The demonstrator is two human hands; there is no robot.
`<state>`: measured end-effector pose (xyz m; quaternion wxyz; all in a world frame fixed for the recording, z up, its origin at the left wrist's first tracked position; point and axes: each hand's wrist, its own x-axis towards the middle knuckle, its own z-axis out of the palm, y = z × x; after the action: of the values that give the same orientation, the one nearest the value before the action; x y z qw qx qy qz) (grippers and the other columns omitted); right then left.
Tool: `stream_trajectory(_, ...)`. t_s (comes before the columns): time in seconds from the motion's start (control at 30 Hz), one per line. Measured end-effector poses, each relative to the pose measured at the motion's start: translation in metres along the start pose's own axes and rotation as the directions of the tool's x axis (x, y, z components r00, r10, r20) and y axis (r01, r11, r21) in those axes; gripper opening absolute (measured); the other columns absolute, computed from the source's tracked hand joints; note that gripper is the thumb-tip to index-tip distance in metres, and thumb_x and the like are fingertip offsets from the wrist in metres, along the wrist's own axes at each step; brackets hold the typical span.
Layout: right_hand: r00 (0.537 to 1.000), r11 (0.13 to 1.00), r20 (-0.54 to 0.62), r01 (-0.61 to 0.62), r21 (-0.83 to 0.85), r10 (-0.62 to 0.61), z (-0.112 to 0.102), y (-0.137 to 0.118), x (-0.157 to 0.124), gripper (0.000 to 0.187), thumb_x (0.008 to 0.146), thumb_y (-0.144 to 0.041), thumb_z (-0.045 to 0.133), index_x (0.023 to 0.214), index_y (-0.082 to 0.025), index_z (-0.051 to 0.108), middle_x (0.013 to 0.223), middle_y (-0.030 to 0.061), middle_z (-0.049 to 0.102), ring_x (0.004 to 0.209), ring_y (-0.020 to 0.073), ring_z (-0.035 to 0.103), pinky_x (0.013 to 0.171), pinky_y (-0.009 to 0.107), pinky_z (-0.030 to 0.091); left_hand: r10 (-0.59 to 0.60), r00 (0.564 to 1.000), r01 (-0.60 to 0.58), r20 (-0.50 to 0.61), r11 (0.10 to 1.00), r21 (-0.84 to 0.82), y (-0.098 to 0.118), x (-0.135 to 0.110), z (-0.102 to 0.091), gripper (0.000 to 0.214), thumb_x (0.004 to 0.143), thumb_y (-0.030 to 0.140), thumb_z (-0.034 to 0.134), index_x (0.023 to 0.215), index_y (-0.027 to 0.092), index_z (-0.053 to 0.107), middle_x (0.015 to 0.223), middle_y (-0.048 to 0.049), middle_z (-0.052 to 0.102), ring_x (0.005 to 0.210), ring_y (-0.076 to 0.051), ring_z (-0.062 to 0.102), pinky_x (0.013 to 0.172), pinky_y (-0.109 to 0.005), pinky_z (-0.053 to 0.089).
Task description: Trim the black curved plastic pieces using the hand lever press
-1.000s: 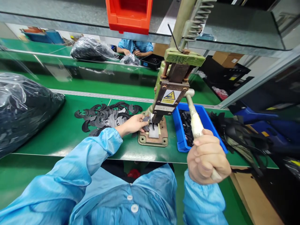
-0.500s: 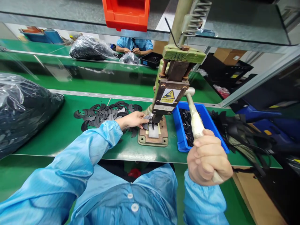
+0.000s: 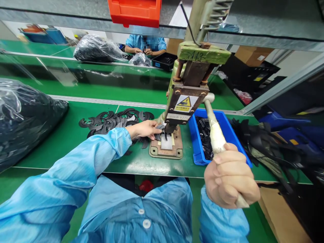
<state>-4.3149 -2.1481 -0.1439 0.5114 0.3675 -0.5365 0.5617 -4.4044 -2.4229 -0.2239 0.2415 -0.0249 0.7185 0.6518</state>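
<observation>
Small flat black curved part sits mid-frame on press base, pinched by left hand fingertips. Right hand, lower right, fist clenched around lever handle. Versus earlier: handle and right hand slightly lower and further right, part in same place.

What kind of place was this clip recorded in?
Most likely a factory assembly line: a lever-operated manual bench press stands on a long green workbench, flat black crescent-shaped parts lie piled beside it, and a blue plastic parts bin sits alongside.

The green table carries scattered black crescent-shaped flat parts at centre, a bulging black plastic bag left, a blue plastic bin right.
</observation>
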Motion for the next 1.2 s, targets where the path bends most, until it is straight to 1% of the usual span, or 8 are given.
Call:
stream_trajectory(0.4,1.0,0.999,0.004,-0.026,-0.023,0.026,0.001,-0.002,0.007,0.057,0.102,-0.041,0.066,0.055,-0.021,0.041,0.055,-0.0055,0.048,0.063,0.0136,0.059,0.089,0.048,0.055,-0.196,0.98,0.201,0.046,0.969,-0.143,0.0,0.008,0.0,0.036,0.082,0.029,0.093,0.087,0.016,0.06,0.074,-0.0051,0.075,0.057,-0.015,0.075,0.06,-0.023,0.065)
stream_trajectory(0.53,0.999,0.995,-0.018,-0.042,0.091,0.044,0.014,-0.001,0.067,0.026,0.093,-0.049,0.08,0.092,-0.025,0.069,0.077,-0.0037,0.058,0.075,0.0154,0.065,0.086,0.044,0.059,-0.161,0.987,0.155,-0.027,0.975,-0.159,-0.001,0.003,0.011,0.027,0.088,0.026,0.088,0.091,0.015,0.063,0.071,-0.0018,0.072,0.053,-0.013,0.071,0.059,-0.023,0.064)
stream_trajectory(0.67,0.98,0.984,0.09,-0.178,-0.015,0.178,0.027,0.008,0.127,0.034,0.103,-0.04,0.062,0.131,-0.023,0.067,0.124,0.0026,0.063,0.115,0.0183,0.07,0.109,0.047,0.053,-0.075,0.997,0.066,-0.036,0.979,-0.195,0.002,-0.019,0.018,0.033,0.089,0.037,0.088,0.089,0.016,0.062,0.07,-0.0017,0.071,0.059,-0.014,0.074,0.06,-0.023,0.064)
stream_trajectory(0.8,0.981,0.972,0.054,-0.177,-0.156,0.187,0.025,0.013,0.093,0.061,0.094,-0.033,0.077,0.15,-0.021,0.053,0.144,0.0089,0.057,0.129,0.0227,0.063,0.114,0.045,0.051,0.078,0.997,-0.081,-0.019,0.961,-0.264,0.003,-0.071,0.016,0.049,0.082,0.053,0.09,0.086,0.017,0.057,0.071,0.0011,0.069,0.059,-0.013,0.074,0.057,-0.021,0.062)
stream_trajectory(0.9,0.876,0.871,0.105,-0.443,-0.213,0.471,0.024,0.006,0.013,0.038,0.097,-0.027,0.073,0.134,-0.024,0.062,0.115,0.0044,0.067,0.102,0.0142,0.067,0.098,0.035,0.058,0.172,0.985,-0.158,0.025,0.946,-0.284,0.003,-0.115,0.017,0.053,0.083,0.06,0.087,0.087,0.017,0.057,0.077,-0.0001,0.072,0.058,-0.012,0.073,0.055,-0.02,0.06)
stream_trajectory(1.07,0.518,0.652,0.452,-0.727,-0.214,0.726,0.045,-0.021,-0.087,0.027,0.093,-0.037,0.079,0.114,-0.022,0.071,0.099,0.0051,0.076,0.082,0.0166,0.072,0.077,0.033,0.064,0.226,0.972,-0.204,0.058,0.945,-0.257,0.003,-0.152,0.031,0.05,0.089,0.06,0.081,0.088,0.017,0.056,0.076,0.0001,0.072,0.057,-0.012,0.072,0.055,-0.022,0.061)
stream_trajectory(1.13,0.454,0.588,0.465,-0.784,-0.196,0.76,0.054,-0.028,-0.099,0.021,0.094,-0.039,0.077,0.104,-0.022,0.071,0.094,0.0034,0.074,0.082,0.0163,0.071,0.076,0.032,0.062,0.232,0.971,-0.213,0.052,0.945,-0.25,0.003,-0.156,0.037,0.049,0.089,0.06,0.081,0.087,0.018,0.055,0.074,0.0003,0.072,0.056,-0.013,0.072,0.055,-0.023,0.061)
stream_trajectory(1.2,0.461,0.586,0.451,-0.789,-0.187,0.765,0.059,-0.031,-0.101,0.02,0.094,-0.041,0.076,0.097,-0.022,0.069,0.088,0.0016,0.071,0.078,0.0152,0.068,0.073,0.03,0.059,0.237,0.971,-0.221,0.037,0.944,-0.243,0.003,-0.159,0.041,0.049,0.089,0.06,0.081,0.087,0.018,0.055,0.072,0.0008,0.072,0.054,-0.012,0.07,0.053,-0.023,0.06)
